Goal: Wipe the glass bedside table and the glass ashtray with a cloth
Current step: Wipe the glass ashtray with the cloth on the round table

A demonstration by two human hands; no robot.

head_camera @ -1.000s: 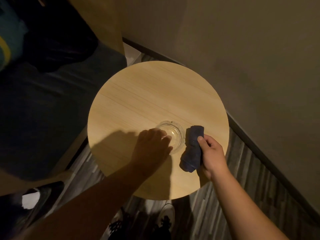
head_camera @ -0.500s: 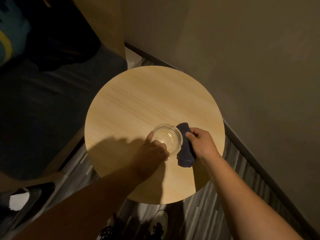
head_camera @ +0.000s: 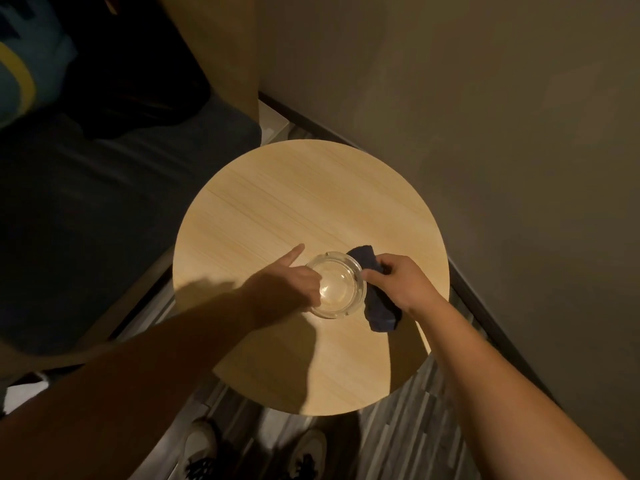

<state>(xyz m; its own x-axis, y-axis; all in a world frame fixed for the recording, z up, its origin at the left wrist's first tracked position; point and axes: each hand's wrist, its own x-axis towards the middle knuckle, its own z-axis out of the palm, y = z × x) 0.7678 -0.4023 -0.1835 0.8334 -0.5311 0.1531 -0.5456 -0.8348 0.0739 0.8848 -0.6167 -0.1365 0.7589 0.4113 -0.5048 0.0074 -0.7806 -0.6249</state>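
A round bedside table (head_camera: 277,202) with a light wood-grain top fills the middle of the view. A clear glass ashtray (head_camera: 341,287) is near its centre. My left hand (head_camera: 291,282) grips the ashtray's left rim, index finger stretched out toward the far left. My right hand (head_camera: 398,282) holds a dark blue cloth (head_camera: 379,311) pressed against the ashtray's right rim; part of the cloth hangs below the hand. Whether the ashtray rests on the table or is lifted, I cannot tell.
A dark bed or sofa (head_camera: 86,202) lies along the left. A wall (head_camera: 485,116) with a dark skirting board runs behind and to the right of the table. My shoes (head_camera: 201,448) stand on the grey plank floor below the table's near edge.
My left hand shifted from covering the ashtray to gripping its left rim, index finger now extended. My right hand brought the cloth up against the ashtray's right rim.
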